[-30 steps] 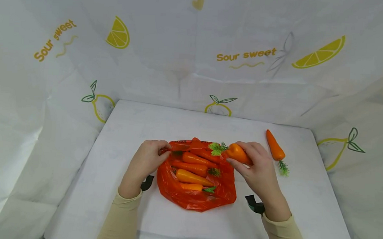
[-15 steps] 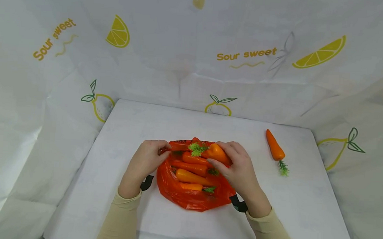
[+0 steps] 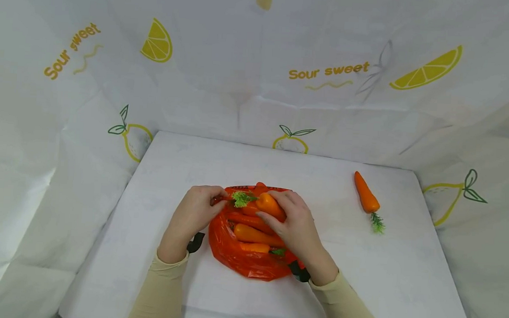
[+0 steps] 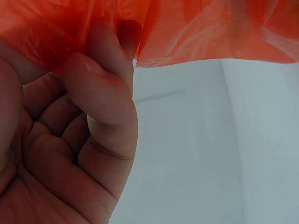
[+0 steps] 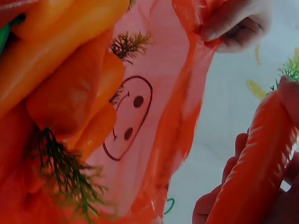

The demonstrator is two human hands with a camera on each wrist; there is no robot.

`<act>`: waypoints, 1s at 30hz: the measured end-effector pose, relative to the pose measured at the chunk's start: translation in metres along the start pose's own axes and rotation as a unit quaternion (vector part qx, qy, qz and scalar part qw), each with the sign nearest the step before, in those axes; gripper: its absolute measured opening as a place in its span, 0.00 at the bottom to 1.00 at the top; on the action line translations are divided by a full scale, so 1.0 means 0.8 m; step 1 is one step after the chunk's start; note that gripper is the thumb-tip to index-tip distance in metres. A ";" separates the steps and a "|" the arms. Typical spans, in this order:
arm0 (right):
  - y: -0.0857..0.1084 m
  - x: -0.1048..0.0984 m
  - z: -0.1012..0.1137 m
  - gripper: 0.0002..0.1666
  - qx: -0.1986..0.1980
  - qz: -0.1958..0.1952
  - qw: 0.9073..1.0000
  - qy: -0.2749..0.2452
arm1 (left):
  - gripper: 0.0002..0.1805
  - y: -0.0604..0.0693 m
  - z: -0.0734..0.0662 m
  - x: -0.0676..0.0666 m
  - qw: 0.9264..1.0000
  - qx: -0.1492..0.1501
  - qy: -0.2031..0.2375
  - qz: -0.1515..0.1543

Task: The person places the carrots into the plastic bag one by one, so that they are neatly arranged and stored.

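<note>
My left hand [image 3: 194,213] pinches the left edge of a red plastic bag [image 3: 250,269]. In the left wrist view, thumb and fingertips squeeze the thin film of the bag [image 4: 196,35]. Above the bag's mouth, my right hand [image 3: 298,224] grips an orange carrot [image 3: 271,205] by its body, its green top pointing left toward my left hand. The right wrist view shows that carrot [image 5: 257,168] up close, the fingers curled round it. Several carrots lie inside the bag, one of them a yellow-orange carrot [image 3: 255,235]; my right hand partly hides them.
Another carrot [image 3: 367,193] with a green top lies on the white table [image 3: 387,271] to the right, apart from the bag. White cloth [image 3: 224,80] printed with lemons rises behind the table and on both sides.
My right hand has moved left with the carrot, from the bag's right side to over its mouth. My left hand keeps its pinch in place. The carrot on the table has not moved.
</note>
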State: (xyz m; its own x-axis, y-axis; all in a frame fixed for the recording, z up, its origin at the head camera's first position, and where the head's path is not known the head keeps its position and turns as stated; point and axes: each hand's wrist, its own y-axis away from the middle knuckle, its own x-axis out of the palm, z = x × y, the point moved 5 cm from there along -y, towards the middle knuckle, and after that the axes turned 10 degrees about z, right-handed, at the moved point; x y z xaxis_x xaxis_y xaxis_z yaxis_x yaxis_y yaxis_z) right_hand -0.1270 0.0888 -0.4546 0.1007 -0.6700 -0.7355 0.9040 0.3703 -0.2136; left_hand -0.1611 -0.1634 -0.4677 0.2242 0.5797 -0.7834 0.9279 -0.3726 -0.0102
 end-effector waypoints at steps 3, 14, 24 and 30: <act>-0.001 0.011 -0.001 0.29 0.006 0.013 1.000 0.004 | 0.04 0.000 -0.001 -0.001 1.000 0.002 0.000 -0.004; -0.005 0.059 -0.007 0.31 0.037 0.077 0.996 0.010 | 0.13 0.000 0.000 0.000 1.000 -0.015 -0.006 -0.003; -0.003 0.092 -0.013 0.32 0.065 0.107 0.992 0.025 | 0.07 0.000 -0.002 0.000 1.000 0.000 -0.010 -0.003; -0.005 0.103 -0.015 0.31 0.063 0.109 0.991 0.035 | 0.05 0.001 -0.002 -0.001 1.000 0.010 -0.009 -0.010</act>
State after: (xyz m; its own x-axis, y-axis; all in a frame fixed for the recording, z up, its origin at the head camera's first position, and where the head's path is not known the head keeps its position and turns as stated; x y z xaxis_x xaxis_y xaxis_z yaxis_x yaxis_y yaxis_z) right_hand -0.1269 0.0399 -0.5221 0.2748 -0.5355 -0.7986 0.9090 0.4154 0.0343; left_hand -0.1600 -0.1628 -0.4659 0.2007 0.5736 -0.7941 0.9261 -0.3754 -0.0371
